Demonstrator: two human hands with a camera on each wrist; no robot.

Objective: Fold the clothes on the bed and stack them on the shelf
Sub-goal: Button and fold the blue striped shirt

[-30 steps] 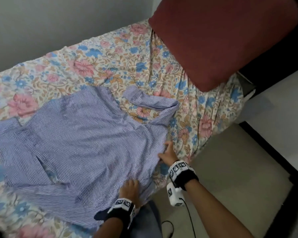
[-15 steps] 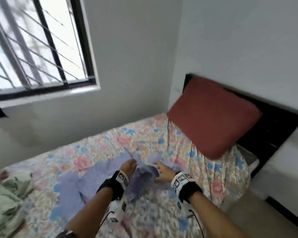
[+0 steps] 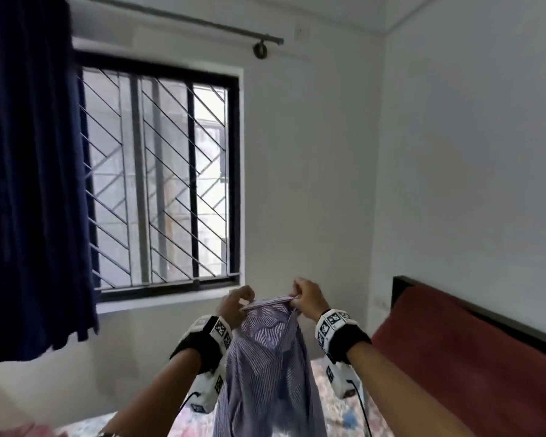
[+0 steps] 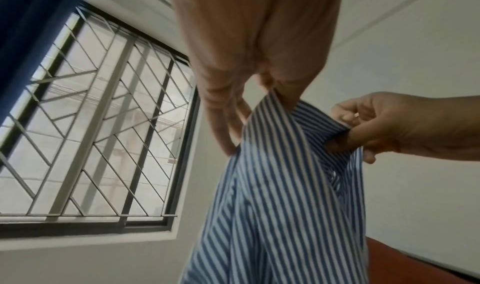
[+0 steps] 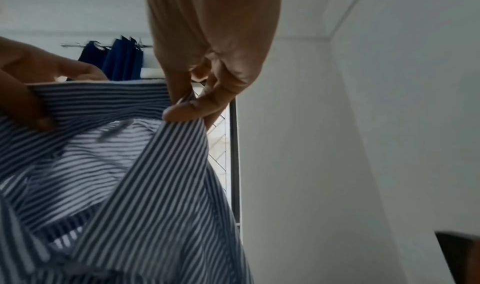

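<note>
Shirt held up above the bed – left hand and right hand pinching its top edge (thin grips); could slip out and drop crumpled

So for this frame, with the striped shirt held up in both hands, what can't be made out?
- The shelf: in no view.
- The striped shirt: its lower part is cut off by the bottom edge in the head view and both wrist views, so its hem and sleeves can't be judged.
- The bed: mostly hidden behind the shirt and forearms; blurred.
- Other clothes: only a blurred pink patch at the head view's bottom edge.
</note>
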